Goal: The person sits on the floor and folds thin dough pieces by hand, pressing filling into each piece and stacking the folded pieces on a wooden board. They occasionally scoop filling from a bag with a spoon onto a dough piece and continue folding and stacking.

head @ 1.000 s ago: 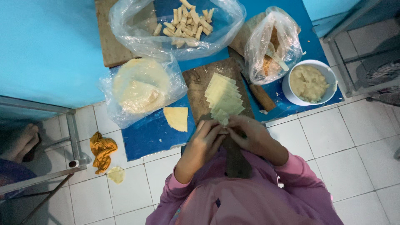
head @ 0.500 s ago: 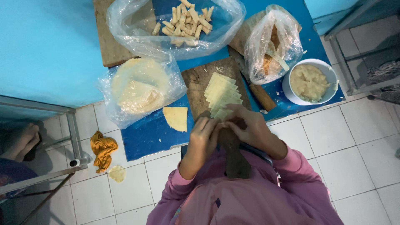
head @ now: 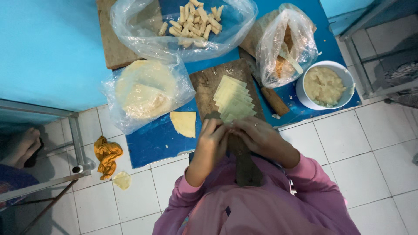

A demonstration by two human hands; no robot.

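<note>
Resting fanned out on the wooden board (head: 208, 85), the stack of pale square wrappers (head: 233, 99) is being touched at its near corner by both hands. Left hand (head: 213, 138) and right hand (head: 257, 135) are curling their fingers together there, pinching the lowest wrapper. Lying just left is a loose triangle of dough (head: 184, 123); a white bowl of filling (head: 346, 78) is sitting further right on the blue surface (head: 148, 148).
</note>
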